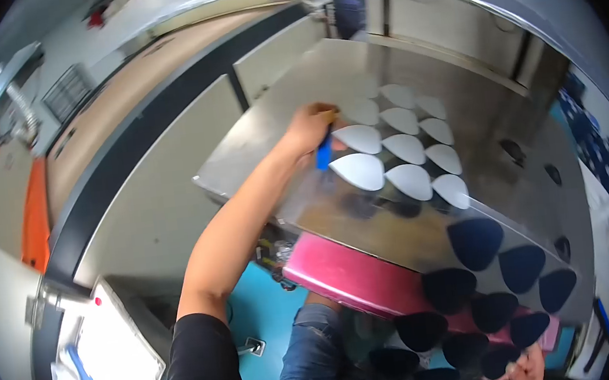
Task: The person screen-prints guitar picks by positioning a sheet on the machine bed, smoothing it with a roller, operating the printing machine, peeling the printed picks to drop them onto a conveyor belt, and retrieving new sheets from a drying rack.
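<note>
The two hands are well apart. The left hand [313, 130] is above the metal surface [289, 110], its fingers closed on a blue strip [324, 154], just beside the rows of white leaf-shaped pieces [404, 148]. The right hand [527, 368] is low at the right, next to the dark leaf-shaped pieces [476, 243]; I cannot tell what it grips. Some of these dark pieces appear in front of a pink panel [354, 270].

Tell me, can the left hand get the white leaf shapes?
Probably yes: the left hand is close beside the nearest white leaf shape, with nothing seen blocking it. I can't tell whether anything clear covers it.
</note>
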The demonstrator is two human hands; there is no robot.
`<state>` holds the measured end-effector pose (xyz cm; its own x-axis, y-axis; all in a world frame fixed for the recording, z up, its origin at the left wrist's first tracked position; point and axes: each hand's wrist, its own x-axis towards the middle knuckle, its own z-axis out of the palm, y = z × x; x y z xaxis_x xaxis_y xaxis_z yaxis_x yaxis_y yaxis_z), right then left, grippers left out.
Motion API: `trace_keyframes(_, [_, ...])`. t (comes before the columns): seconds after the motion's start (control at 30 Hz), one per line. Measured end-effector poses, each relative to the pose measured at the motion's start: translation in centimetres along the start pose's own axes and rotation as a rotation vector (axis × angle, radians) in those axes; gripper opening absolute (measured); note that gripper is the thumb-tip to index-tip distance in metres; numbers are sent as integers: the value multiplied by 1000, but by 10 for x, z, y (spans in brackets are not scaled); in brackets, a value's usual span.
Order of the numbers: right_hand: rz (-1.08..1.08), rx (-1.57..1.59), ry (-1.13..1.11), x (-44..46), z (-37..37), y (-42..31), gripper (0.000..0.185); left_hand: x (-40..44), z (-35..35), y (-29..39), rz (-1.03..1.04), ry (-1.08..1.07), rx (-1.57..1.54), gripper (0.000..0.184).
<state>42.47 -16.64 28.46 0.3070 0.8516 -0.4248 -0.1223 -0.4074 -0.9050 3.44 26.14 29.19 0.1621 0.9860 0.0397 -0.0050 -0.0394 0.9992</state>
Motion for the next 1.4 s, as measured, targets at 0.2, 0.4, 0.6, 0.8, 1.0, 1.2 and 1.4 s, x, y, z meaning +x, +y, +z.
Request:
trace_keyframes(0.2, [-54,-25,-19,13,7,-18,57,-81,-263,-15,201,813,26,27])
trace_keyframes(0.4, [-65,47,-197,73,30,-74,59,-118,-385,37,389,915,-389,39])
trace_keyframes(0.6, [-203,54,-130,217,34,-102,43,-175,-227,5,21,548,29,32])
trace_keyframes(0.8, [-307,6,-441,292,52,-137,48,-260,-97,-26,-274,31,34,20])
trace_keyframes(1.0, [-360,-62,-431,280,59,-135,50,-307,-60,-102,-652,-143,-120,19])
trace_keyframes(1.2, [-431,-133,-394,263,77,-140,50,-332,-26,-205,-859,-238,-129,37])
trace_keyframes(1.4, [-563,-535,-233,263,88,-135,46,-294,17,-274,-926,-255,-8,27])
